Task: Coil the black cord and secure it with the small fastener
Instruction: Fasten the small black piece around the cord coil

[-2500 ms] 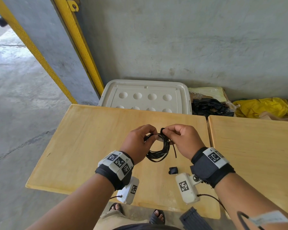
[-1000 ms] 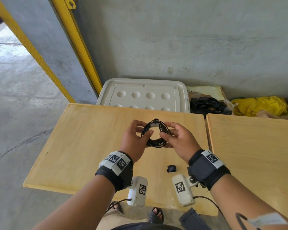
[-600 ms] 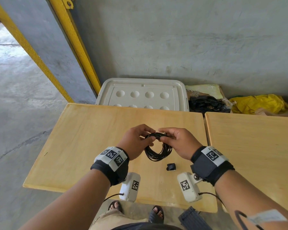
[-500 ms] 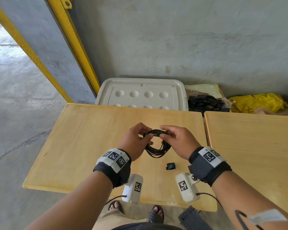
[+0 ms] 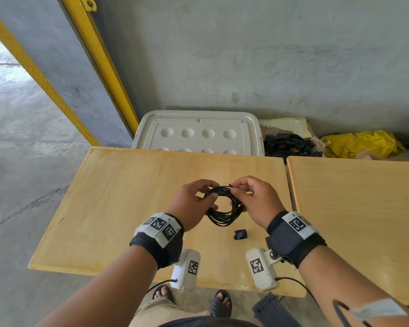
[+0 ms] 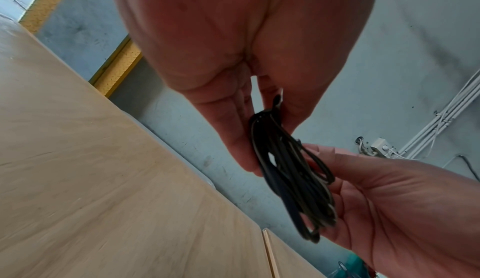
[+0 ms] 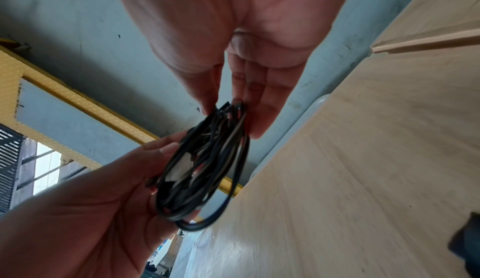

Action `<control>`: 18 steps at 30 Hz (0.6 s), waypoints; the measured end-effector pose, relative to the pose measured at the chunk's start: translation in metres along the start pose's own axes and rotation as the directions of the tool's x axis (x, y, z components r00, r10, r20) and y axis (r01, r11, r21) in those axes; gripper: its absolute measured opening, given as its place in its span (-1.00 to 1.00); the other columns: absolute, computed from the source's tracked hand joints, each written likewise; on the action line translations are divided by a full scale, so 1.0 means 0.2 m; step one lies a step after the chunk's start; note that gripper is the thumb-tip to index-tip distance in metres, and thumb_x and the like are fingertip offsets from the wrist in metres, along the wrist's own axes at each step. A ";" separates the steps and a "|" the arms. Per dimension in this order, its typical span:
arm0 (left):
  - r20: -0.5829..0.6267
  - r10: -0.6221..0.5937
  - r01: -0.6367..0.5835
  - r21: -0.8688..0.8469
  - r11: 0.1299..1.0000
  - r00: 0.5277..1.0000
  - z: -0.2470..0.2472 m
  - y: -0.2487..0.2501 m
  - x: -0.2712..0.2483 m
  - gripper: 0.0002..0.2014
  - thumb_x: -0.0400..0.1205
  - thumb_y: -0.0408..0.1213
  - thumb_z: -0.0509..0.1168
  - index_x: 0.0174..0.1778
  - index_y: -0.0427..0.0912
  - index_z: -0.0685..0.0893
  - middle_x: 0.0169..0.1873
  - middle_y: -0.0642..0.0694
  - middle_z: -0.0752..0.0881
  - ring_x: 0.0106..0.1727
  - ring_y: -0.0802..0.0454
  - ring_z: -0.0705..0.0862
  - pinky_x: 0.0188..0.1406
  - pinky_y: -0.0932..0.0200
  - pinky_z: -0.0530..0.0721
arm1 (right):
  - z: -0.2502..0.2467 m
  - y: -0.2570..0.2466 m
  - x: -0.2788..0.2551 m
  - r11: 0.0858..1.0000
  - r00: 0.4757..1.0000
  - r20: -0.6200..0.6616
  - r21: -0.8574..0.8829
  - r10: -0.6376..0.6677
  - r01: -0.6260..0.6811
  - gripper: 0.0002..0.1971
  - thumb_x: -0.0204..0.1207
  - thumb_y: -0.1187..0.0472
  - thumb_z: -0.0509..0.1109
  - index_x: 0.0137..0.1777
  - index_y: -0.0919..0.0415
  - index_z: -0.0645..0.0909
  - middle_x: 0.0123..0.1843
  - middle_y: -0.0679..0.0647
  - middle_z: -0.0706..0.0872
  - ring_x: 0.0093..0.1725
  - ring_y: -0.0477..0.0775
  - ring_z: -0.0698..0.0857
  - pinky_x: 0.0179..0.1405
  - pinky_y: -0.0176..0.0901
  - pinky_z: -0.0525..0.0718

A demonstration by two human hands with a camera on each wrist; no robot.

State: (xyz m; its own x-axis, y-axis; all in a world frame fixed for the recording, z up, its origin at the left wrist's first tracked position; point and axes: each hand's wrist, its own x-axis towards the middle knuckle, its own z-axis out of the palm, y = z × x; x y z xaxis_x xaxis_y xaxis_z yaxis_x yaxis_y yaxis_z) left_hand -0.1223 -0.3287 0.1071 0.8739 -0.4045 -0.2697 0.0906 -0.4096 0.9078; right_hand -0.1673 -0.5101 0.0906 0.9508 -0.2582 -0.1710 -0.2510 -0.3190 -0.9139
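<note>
Already both my hands, left hand point(image 5: 191, 204) and right hand point(image 5: 255, 199), pinch the coiled black cord point(image 5: 223, 206); the small fastener point(image 5: 240, 234) lies unused at lower centre on the surface point(image 5: 128, 208).

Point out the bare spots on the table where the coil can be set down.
Bare wood lies left of the left hand and beyond both hands toward the white lid. Crowded: the fastener just under the coil.
</note>
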 end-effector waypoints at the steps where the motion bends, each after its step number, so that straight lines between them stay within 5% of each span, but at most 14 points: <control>1: 0.009 0.001 -0.001 0.007 1.000 1.000 0.00 0.00 0.00 -0.80 0.65 -0.29 0.37 0.15 0.03 0.70 0.03 -0.06 0.72 -0.18 0.07 0.87 -0.01 -0.14 0.83 | 0.00 0.00 0.00 1.000 1.000 0.010 -0.013 -0.006 0.006 -0.90 0.52 0.17 0.44 -0.09 -0.09 0.70 -0.12 0.09 0.78 -0.18 0.16 0.83 -0.20 0.19 0.83; 8: 0.039 -0.012 0.008 0.112 0.994 0.999 -0.01 -0.02 0.01 -0.85 0.54 -0.21 0.47 -0.02 0.06 0.69 -0.17 0.02 0.81 -0.19 -0.01 0.85 -0.03 -0.21 0.81 | -0.02 -0.03 -0.01 0.995 0.994 0.104 -0.086 -0.034 0.043 -0.88 0.56 0.20 0.40 -0.04 0.00 0.77 -0.15 -0.01 0.83 -0.14 0.05 0.81 -0.04 0.04 0.81; 12: 0.049 0.025 -0.032 0.142 0.989 0.998 0.00 -0.03 0.01 -0.77 0.55 -0.20 0.48 0.06 0.19 0.69 -0.15 0.04 0.82 -0.23 0.03 0.84 -0.06 -0.12 0.82 | -0.01 -0.05 -0.02 0.991 0.991 0.128 -0.119 -0.037 0.052 -0.87 0.58 0.18 0.38 -0.04 -0.03 0.75 -0.16 -0.08 0.81 -0.15 -0.05 0.77 -0.05 -0.08 0.79; 18: -0.042 0.098 -0.088 0.189 0.978 0.994 0.02 -0.03 0.00 -0.89 0.60 -0.24 0.43 -0.01 0.05 0.78 -0.29 0.06 0.82 -0.34 0.25 0.74 -0.31 0.43 0.68 | -0.01 -0.04 0.00 0.995 0.995 0.100 -0.091 -0.022 0.031 -0.94 0.52 0.14 0.44 -0.05 0.07 0.68 -0.17 0.05 0.83 -0.16 0.05 0.81 -0.05 0.03 0.80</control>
State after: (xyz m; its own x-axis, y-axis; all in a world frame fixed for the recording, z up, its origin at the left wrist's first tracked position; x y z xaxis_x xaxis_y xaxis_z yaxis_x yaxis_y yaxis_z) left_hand -0.1252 -0.3288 0.1013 0.8978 -0.4078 -0.1661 -0.0784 -0.5192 0.8510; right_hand -0.1667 -0.5101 0.0982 0.9694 -0.1588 -0.1871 -0.2370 -0.4082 -0.8816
